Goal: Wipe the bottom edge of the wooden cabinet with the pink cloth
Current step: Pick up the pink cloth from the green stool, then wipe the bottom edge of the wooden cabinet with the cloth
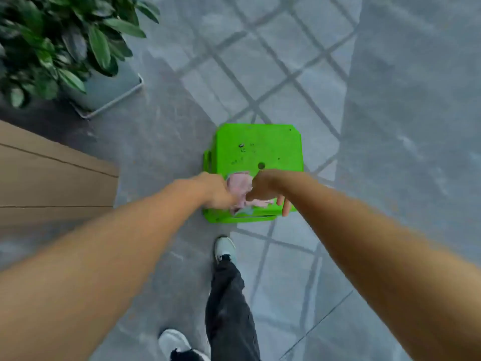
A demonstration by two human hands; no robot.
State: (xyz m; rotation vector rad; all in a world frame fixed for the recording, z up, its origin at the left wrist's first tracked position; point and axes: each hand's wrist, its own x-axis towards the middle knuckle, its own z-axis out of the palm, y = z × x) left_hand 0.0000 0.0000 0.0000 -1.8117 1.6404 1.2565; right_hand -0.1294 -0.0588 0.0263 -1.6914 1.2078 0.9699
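Note:
The pink cloth (239,188) lies bunched over the near part of a green plastic stool (260,149) on the floor. My left hand (217,191) is closed on the cloth's left side. My right hand (265,188) grips its right side, with two fingers hanging over the stool's near edge. The wooden cabinet (49,178) fills the left edge of the view, to the left of the stool and well apart from both hands. The picture is blurred, so finger detail is unclear.
A potted plant (59,43) in a grey square planter (114,92) stands at the upper left, beyond the cabinet. Grey tiled floor (390,126) stretches to the right and ahead. My legs and pale shoes (225,248) stand just short of the stool.

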